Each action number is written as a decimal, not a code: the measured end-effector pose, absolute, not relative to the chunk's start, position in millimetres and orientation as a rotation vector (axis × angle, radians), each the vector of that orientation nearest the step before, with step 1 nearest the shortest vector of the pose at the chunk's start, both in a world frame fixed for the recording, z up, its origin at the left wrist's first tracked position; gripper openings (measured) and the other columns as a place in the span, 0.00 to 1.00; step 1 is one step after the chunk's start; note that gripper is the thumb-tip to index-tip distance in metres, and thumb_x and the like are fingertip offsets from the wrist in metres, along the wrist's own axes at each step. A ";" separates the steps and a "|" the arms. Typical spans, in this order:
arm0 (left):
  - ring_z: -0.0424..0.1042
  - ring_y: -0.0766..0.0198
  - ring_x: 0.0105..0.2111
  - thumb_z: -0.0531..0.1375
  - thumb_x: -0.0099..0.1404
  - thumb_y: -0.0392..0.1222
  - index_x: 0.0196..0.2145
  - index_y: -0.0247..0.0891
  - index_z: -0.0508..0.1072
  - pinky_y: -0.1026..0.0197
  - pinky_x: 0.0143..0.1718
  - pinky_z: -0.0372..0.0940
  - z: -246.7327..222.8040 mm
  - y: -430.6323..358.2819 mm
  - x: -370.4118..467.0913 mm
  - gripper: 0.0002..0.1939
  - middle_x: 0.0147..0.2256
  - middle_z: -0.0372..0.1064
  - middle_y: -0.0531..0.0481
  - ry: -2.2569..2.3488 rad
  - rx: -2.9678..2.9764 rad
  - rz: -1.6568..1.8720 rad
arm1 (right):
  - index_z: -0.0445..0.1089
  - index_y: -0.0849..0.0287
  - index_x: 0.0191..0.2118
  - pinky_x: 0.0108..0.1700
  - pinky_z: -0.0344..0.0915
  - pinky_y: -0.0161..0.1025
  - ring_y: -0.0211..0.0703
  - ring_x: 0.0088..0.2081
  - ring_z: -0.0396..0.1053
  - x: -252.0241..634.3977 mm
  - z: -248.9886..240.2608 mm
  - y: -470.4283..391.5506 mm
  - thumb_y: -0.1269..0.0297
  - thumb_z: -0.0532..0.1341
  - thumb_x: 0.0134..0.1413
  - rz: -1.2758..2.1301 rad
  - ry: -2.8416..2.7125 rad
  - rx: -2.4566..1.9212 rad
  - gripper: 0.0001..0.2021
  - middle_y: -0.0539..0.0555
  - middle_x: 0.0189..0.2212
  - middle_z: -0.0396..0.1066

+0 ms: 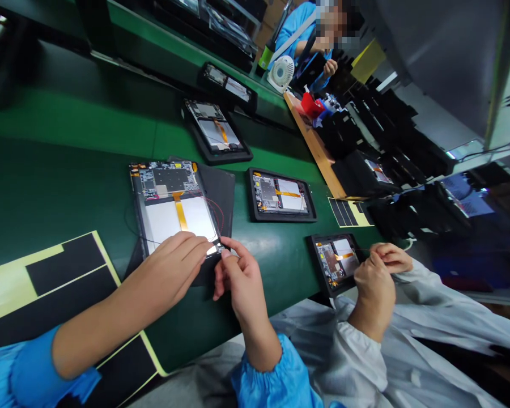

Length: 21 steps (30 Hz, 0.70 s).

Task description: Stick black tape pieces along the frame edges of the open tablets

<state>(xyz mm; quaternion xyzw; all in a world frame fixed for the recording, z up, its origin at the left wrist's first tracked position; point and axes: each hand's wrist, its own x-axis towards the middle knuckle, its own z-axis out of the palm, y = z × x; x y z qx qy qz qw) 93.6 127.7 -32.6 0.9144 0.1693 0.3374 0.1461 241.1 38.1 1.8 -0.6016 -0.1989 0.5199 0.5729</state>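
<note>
An opened tablet point(170, 180) lies in front of me, its circuit board, white battery and orange ribbon cable bare. Beneath it is a dark, flat board point(221, 192). My left hand point(172, 263) reaches across the battery, its fingers together and bent toward the tablet's lower right corner; the thumb is hidden. At that same corner, my right hand point(242, 272) has thumb and index finger nearly meeting, with the other fingers curled. What is between the fingertips is too small to make out. Thin red and black wires point(216, 212) loop over the tablet's edge.
More opened tablets in black trays sit on the green table: one tray point(283, 218) at right, another point(249, 156) behind. Beside me a co-worker's hands point(378, 272) work over another tray point(334, 292). Yellow sheets with black stickers point(12, 280) lie left. A white fan point(281, 72) stands behind.
</note>
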 end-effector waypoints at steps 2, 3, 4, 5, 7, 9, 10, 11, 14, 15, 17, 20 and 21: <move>0.71 0.51 0.47 0.47 0.81 0.33 0.51 0.31 0.72 0.49 0.50 0.67 -33.4 128.8 93.2 0.14 0.45 0.74 0.41 0.513 2.632 0.979 | 0.69 0.62 0.54 0.17 0.63 0.30 0.32 0.13 0.58 243.2 1.9 37.3 0.48 0.70 0.56 1.223 -0.508 -1.431 0.27 0.39 0.17 0.68; 0.71 0.51 0.48 0.47 0.81 0.33 0.51 0.30 0.72 0.49 0.51 0.67 -33.7 129.5 92.8 0.14 0.46 0.74 0.41 0.518 2.636 0.983 | 0.70 0.62 0.54 0.17 0.63 0.30 0.32 0.13 0.58 244.3 2.1 36.9 0.48 0.70 0.57 1.228 -0.515 -1.437 0.27 0.39 0.17 0.68; 0.70 0.51 0.48 0.48 0.81 0.33 0.53 0.30 0.72 0.48 0.51 0.67 -33.9 130.1 92.3 0.15 0.47 0.74 0.40 0.514 2.644 0.987 | 0.70 0.62 0.54 0.17 0.63 0.31 0.32 0.13 0.58 245.3 2.5 36.4 0.48 0.70 0.57 1.233 -0.516 -1.441 0.27 0.39 0.17 0.68; 0.70 0.51 0.49 0.48 0.81 0.33 0.55 0.29 0.72 0.48 0.51 0.67 -34.0 130.6 91.8 0.15 0.48 0.74 0.39 0.501 2.660 0.992 | 0.70 0.63 0.55 0.17 0.63 0.31 0.32 0.13 0.58 246.2 2.9 35.9 0.47 0.69 0.58 1.239 -0.511 -1.442 0.28 0.39 0.17 0.68; 0.69 0.49 0.48 0.48 0.81 0.33 0.58 0.28 0.71 0.48 0.49 0.67 -33.4 131.5 91.9 0.16 0.48 0.74 0.38 0.459 2.726 0.996 | 0.70 0.64 0.58 0.17 0.64 0.31 0.33 0.13 0.59 247.5 4.1 34.8 0.46 0.69 0.58 1.260 -0.502 -1.441 0.31 0.40 0.16 0.68; 0.68 0.47 0.47 0.47 0.81 0.33 0.58 0.29 0.73 0.47 0.45 0.66 -31.7 132.7 93.8 0.18 0.47 0.73 0.38 0.435 2.805 0.983 | 0.69 0.65 0.62 0.17 0.65 0.32 0.33 0.13 0.59 248.2 5.5 33.7 0.45 0.69 0.58 1.287 -0.503 -1.445 0.34 0.40 0.16 0.68; 0.68 0.46 0.46 0.46 0.81 0.34 0.57 0.30 0.74 0.47 0.43 0.65 -30.5 134.0 95.5 0.18 0.47 0.73 0.38 0.430 2.837 0.969 | 0.68 0.66 0.64 0.17 0.65 0.32 0.33 0.13 0.59 248.4 6.0 33.2 0.44 0.69 0.58 1.302 -0.507 -1.448 0.36 0.40 0.16 0.68; 0.68 0.46 0.45 0.46 0.82 0.35 0.56 0.31 0.75 0.48 0.41 0.64 -29.3 135.8 97.4 0.19 0.46 0.72 0.38 0.426 2.854 0.953 | 0.67 0.67 0.65 0.17 0.65 0.32 0.33 0.13 0.59 248.6 6.5 32.7 0.44 0.69 0.58 1.314 -0.513 -1.451 0.38 0.40 0.16 0.68; 0.67 0.48 0.40 0.45 0.83 0.37 0.51 0.32 0.77 0.50 0.38 0.61 -26.5 145.3 103.0 0.20 0.40 0.70 0.41 0.370 2.817 0.921 | 0.65 0.68 0.69 0.17 0.65 0.32 0.33 0.13 0.60 249.7 6.1 30.8 0.44 0.69 0.59 1.344 -0.504 -1.444 0.41 0.41 0.16 0.70; 0.67 0.50 0.39 0.45 0.83 0.38 0.48 0.32 0.78 0.50 0.38 0.61 -26.0 149.5 104.1 0.21 0.38 0.70 0.42 0.332 2.794 0.918 | 0.65 0.67 0.69 0.17 0.65 0.32 0.34 0.13 0.61 250.5 5.3 30.1 0.45 0.69 0.59 1.353 -0.487 -1.428 0.41 0.41 0.17 0.70; 0.67 0.52 0.39 0.46 0.84 0.39 0.45 0.33 0.78 0.51 0.39 0.60 -25.5 158.3 104.9 0.21 0.38 0.70 0.43 0.249 2.755 0.903 | 0.66 0.65 0.69 0.17 0.66 0.32 0.34 0.13 0.61 253.0 2.9 28.8 0.46 0.70 0.59 1.378 -0.437 -1.373 0.39 0.41 0.17 0.70; 0.67 0.54 0.39 0.47 0.83 0.38 0.44 0.34 0.78 0.53 0.40 0.60 -25.0 169.3 102.9 0.19 0.39 0.72 0.44 0.140 2.701 0.874 | 0.70 0.65 0.66 0.16 0.65 0.32 0.34 0.14 0.61 258.2 -2.0 27.6 0.50 0.71 0.58 1.437 -0.359 -1.257 0.36 0.42 0.18 0.70; 0.67 0.55 0.39 0.48 0.83 0.37 0.43 0.35 0.78 0.54 0.40 0.60 -24.6 172.0 102.0 0.18 0.39 0.72 0.45 0.116 2.680 0.864 | 0.71 0.65 0.66 0.16 0.65 0.32 0.34 0.14 0.61 260.0 -3.6 27.4 0.51 0.71 0.58 1.454 -0.338 -1.222 0.34 0.42 0.18 0.69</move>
